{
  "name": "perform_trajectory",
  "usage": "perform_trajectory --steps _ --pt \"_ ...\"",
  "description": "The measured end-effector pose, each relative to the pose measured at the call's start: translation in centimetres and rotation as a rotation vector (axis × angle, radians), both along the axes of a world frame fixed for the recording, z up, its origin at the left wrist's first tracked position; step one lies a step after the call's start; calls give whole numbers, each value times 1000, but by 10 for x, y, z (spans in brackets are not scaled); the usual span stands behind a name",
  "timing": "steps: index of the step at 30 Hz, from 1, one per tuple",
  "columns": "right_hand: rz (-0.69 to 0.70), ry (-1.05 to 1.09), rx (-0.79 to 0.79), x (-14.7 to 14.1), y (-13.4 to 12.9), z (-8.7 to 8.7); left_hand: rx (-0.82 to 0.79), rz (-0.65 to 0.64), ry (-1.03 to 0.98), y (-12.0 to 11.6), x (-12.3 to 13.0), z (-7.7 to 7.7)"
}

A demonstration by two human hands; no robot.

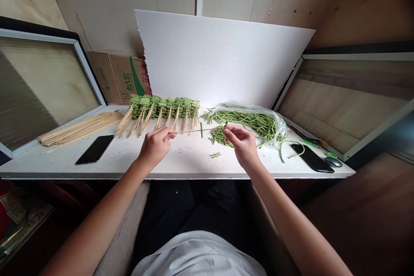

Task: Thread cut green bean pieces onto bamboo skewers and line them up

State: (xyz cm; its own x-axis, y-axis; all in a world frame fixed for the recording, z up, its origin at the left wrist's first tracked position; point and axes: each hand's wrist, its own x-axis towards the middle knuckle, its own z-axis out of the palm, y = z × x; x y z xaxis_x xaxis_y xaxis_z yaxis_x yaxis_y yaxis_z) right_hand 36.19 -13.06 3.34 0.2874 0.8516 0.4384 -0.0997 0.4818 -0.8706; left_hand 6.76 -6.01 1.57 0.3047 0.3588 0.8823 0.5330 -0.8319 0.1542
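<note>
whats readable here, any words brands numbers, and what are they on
"北大荒": large characters on the brown corrugated cardboard box
Red characters on the same box: too blurred to read
Small green print at the box's left: too small to read

On my white table [119,166] lie loose bamboo skewers [80,128], a row of skewered green beans [163,108], a plastic bag of long beans [249,123], one black phone [95,149] at left, another phone [312,158] at right.

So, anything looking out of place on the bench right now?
Two stray bits: a few cut green bean pieces lie apart from the pile, just below the right hand, and one long green bean curls out past the plastic bag toward the phone.
</note>
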Motion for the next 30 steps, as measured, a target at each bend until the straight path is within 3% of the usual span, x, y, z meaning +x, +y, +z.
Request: perform_trajectory --steps 7,15,30 --pt "-1 3 5 -4 -1 -1 90 28 -1 -2 -1 1" --pt "-7 -8 0 -11 0 -5 45 12 68 2 -1 -5" --pt "115 -110 -157 -21 2 -22 149 -15 56 -5 11 -7"
